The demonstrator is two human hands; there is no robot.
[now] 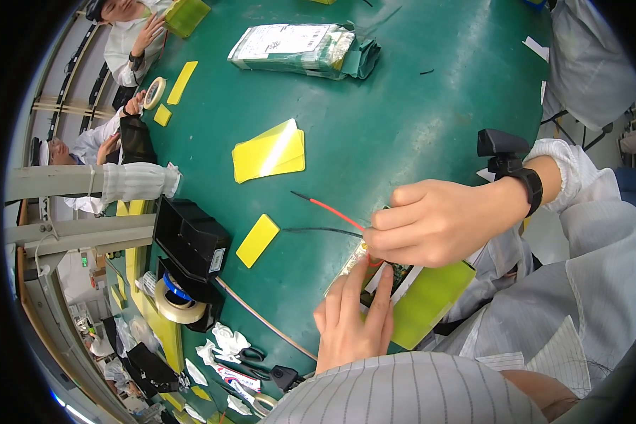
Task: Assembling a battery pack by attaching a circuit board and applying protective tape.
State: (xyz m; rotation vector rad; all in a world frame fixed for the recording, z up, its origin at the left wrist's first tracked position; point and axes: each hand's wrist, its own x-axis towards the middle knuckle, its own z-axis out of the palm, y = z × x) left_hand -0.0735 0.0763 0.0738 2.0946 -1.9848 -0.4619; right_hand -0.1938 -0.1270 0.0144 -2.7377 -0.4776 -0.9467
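Close to my body lies a yellow-green wrapped block, which looks like a battery pack, with a partly hidden circuit board on its upper side. My left hand rests on its near left part, fingers stretched out over the edge and the board. My right hand is closed above the board, its fingertips bunched where the wires come out. From under those fingers a red wire with a dark tip and a black wire run left over the table. My right fingertips are partly hidden.
Yellow sheets and a smaller yellow piece lie on the green table. A taped parcel is at the back. Black bins, tape rolls and scissors stand left. Co-workers sit across, far left.
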